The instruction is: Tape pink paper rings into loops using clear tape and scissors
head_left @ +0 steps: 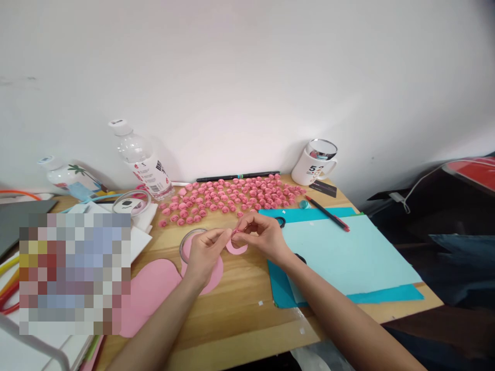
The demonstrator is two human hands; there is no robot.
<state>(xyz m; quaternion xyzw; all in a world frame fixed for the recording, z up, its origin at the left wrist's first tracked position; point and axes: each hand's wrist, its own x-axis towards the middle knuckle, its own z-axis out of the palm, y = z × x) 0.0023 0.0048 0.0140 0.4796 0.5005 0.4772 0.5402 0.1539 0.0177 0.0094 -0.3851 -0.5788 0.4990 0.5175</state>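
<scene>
Nearest my view, two bare forearms run up from the bottom edge and meet over the middle of the wooden table. The left hand and right hand almost touch, thumbs and forefingers of both pinched together on a pink paper strip. Its tight end sits between the fingertips and its loose tail curls down just above the tabletop. I judge this as mid-roll: the coil is started but much of the tail is unwound. Going on would call for one hand clamping the core while the other feeds the tail round evenly. Behind the hands, a wide scatter of pink paper roses covers the back of the table up to the wall. A pink sheet lies under and left of the left wrist, and a light blue sheet lies under the right forearm, with a red pen at its far corner. Open room is the bare wood in front of the hands, towards the near edge. A water bottle and a white mug stand well back.
</scene>
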